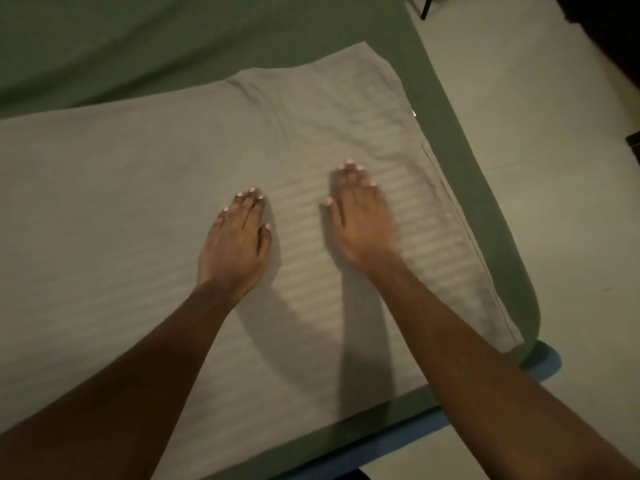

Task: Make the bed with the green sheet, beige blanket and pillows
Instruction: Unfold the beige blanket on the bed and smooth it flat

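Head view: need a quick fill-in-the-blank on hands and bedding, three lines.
1. The left hand and right hand lie palm-____ on the blanket.
2. The sheet under the blanket is ____ in colour.
3. The mattress edge showing below the sheet at the near corner is ____.
Missing words: down; green; blue.

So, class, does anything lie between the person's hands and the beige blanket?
Nothing visible does. The left hand and the right hand both rest flat, directly on the beige blanket, which lies on the green sheet.
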